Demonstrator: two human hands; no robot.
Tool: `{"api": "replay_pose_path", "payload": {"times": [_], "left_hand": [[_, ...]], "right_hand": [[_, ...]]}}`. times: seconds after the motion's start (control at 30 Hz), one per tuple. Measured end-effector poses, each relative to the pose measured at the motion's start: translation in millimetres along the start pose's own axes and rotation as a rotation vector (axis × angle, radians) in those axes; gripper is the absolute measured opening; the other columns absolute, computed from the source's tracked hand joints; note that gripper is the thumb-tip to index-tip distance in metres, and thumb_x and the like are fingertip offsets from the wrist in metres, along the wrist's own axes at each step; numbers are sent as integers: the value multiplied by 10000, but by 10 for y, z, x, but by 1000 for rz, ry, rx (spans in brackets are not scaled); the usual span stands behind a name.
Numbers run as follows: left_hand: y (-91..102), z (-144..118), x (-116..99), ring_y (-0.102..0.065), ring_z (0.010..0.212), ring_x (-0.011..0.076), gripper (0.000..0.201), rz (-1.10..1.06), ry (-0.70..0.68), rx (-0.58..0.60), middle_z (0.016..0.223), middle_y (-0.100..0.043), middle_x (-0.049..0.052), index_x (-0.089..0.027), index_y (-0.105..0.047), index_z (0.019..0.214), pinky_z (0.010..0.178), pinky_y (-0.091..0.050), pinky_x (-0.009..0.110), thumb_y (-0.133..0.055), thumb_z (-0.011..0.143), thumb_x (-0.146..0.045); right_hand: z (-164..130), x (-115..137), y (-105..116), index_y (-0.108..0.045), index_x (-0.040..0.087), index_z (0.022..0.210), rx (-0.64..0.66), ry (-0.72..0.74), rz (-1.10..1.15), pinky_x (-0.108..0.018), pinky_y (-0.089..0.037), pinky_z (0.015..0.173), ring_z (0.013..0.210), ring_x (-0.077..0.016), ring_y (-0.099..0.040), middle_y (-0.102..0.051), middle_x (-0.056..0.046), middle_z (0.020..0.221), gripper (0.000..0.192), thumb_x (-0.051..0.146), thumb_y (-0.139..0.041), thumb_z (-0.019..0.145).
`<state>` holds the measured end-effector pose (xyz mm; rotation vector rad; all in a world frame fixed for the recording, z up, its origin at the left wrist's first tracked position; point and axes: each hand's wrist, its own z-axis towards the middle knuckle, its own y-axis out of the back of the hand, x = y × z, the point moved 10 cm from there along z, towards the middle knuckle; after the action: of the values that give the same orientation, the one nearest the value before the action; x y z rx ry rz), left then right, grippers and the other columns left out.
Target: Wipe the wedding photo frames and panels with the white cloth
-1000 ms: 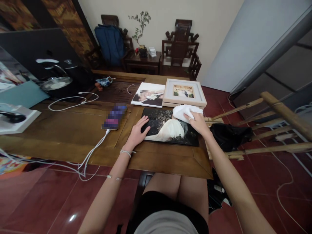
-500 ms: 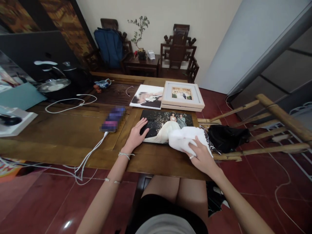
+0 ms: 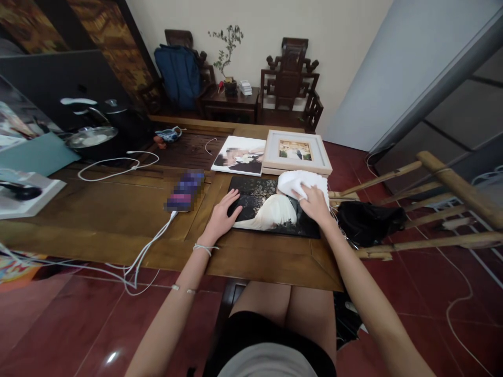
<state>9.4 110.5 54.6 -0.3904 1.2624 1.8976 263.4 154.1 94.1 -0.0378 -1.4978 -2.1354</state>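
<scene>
A dark wedding photo panel lies flat near the front edge of the wooden table. My left hand rests on its left edge, fingers stretched out and holding nothing. With my right hand I press a white cloth onto the panel's upper right part. The cloth hides the top of the picture there; the pale gown and dark lower right corner show. Behind the panel lie a white-edged photo print and a light wooden picture frame with a small photo inside.
A phone with a white cable lies left of the panel. Farther left stand a glass-lidded pot and a light blue box. A bamboo chair holding a black bag stands at the right.
My right hand has slid the cloth away from me, from the panel's lower right to its upper right, uncovering the lower right corner. My left hand stays in place.
</scene>
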Motion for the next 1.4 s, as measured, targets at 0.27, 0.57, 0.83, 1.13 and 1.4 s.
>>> {"api": "replay_pose_path", "payload": {"times": [0.27,0.57,0.83,1.13,1.4], "left_hand": [[1,5,-7,-424,1297,233,356,3,6,-12,1333,-529,120,-159,-567,1191,1093,-342,459,-494,875,-305],[8,5,-4,-417,1302,231,369,7,-3,3,1339,-526,115,-154,-565,1202,1103,-331,442,-503,872,-308],[5,11,-2,-418,1302,226,362,14,3,8,1344,-523,103,-169,-563,1203,1096,-338,460,-489,879,-314],[5,6,-15,-429,1293,232,354,24,-9,-12,1334,-530,115,-160,-565,1196,1089,-347,465,-496,879,-301],[13,8,-28,-425,1296,229,355,21,-22,-8,1338,-527,114,-156,-559,1205,1092,-347,451,-506,876,-280]], "right_hand": [[-1167,622,169,-633,183,969,85,164,-36,-552,-281,1058,979,-300,-580,-623,-133,1081,247,165,-471,784],[-512,275,117,-651,206,874,122,22,43,-399,-423,890,847,-273,-628,-690,-75,846,255,327,-427,888],[174,-53,-15,-665,170,870,23,-56,-14,-335,-424,742,797,-274,-615,-695,-109,839,278,336,-443,879],[-932,521,182,-651,173,943,49,108,-50,-488,-383,951,830,-288,-585,-628,-109,865,228,236,-457,842],[-785,437,151,-639,202,882,157,83,71,-451,-356,989,827,-266,-612,-672,-58,810,216,287,-440,883]]}}
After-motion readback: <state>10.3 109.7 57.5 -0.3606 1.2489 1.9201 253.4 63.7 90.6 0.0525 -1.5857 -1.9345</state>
